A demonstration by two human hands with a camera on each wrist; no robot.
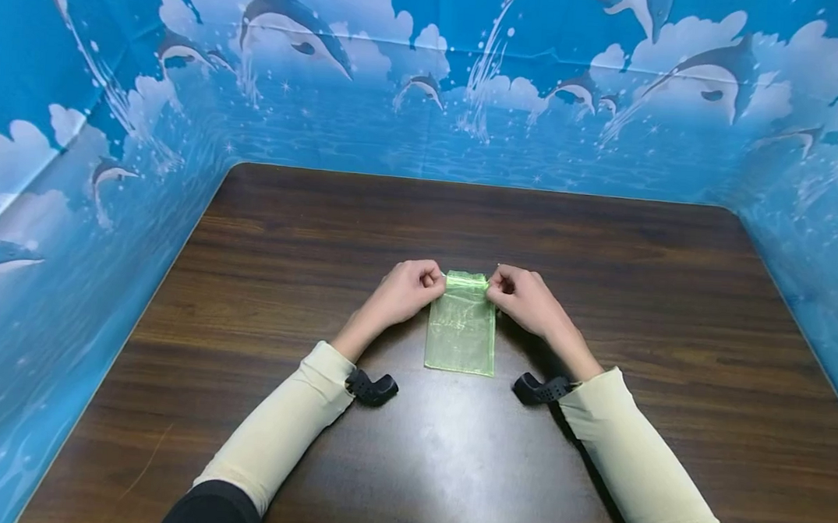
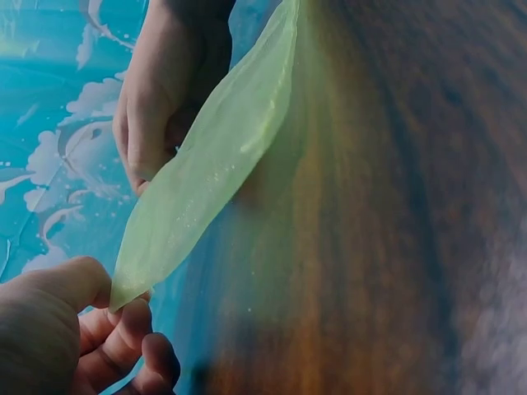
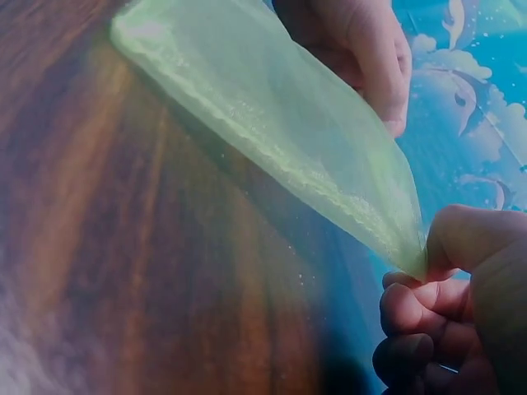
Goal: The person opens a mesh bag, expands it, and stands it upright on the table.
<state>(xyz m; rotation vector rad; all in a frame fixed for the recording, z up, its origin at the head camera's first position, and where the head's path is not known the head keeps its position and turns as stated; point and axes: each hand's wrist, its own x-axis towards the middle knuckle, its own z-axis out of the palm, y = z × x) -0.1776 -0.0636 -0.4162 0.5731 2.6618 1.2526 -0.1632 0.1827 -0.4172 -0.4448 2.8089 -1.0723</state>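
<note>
A small light-green sheer drawstring pouch (image 1: 461, 333) lies upright on the brown table, its gathered top edge pointing away from me. My left hand (image 1: 412, 286) pinches the pouch at its upper left side, thumb against fingers. At the upper right side, my right hand (image 1: 527, 299) pinches it the same way. In the left wrist view the pouch (image 2: 206, 164) stretches out from the left thumb and fingertip. The right wrist view shows the pouch (image 3: 272, 115) held at a corner by the right hand (image 3: 494, 263). Whether anything is inside cannot be made out.
The dark wood-grain table (image 1: 308, 233) extends around both hands. Blue curtains with dolphins and clouds (image 1: 368, 134) stand along its back and sides. Black wrist mounts (image 1: 374, 388) are strapped over the cream sleeves (image 1: 279, 419).
</note>
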